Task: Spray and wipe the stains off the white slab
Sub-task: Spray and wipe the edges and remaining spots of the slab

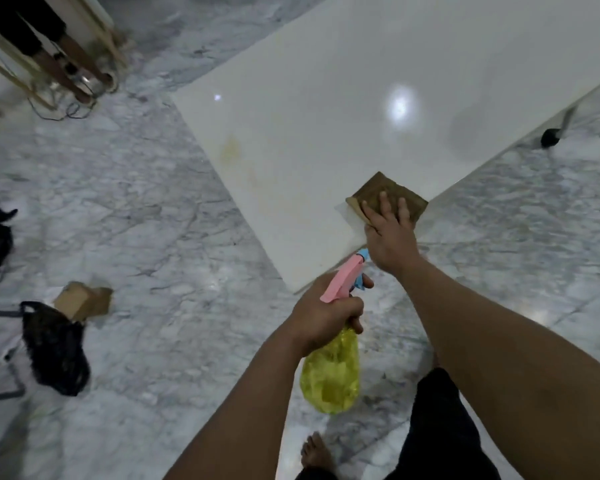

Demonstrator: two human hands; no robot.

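A long white slab (378,109) lies flat on the marble floor, running from the middle to the top right. Faint yellowish stains (231,148) show near its left edge. A brown cloth (392,188) lies at the slab's near right corner, and my right hand (390,233) presses on it with fingers spread flat. My left hand (326,317) grips the neck of a yellow spray bottle (331,375) with a pink head (343,277), held just off the slab's near edge, nozzle toward the slab.
Grey-veined marble floor (153,220) surrounds the slab. A black net bag (54,348) and a small cardboard box (84,299) lie at the left. Another person's legs (73,71) stand at the top left beside cables. A black object (549,136) sits beyond the slab's right edge. My bare foot (316,455) is at the bottom.
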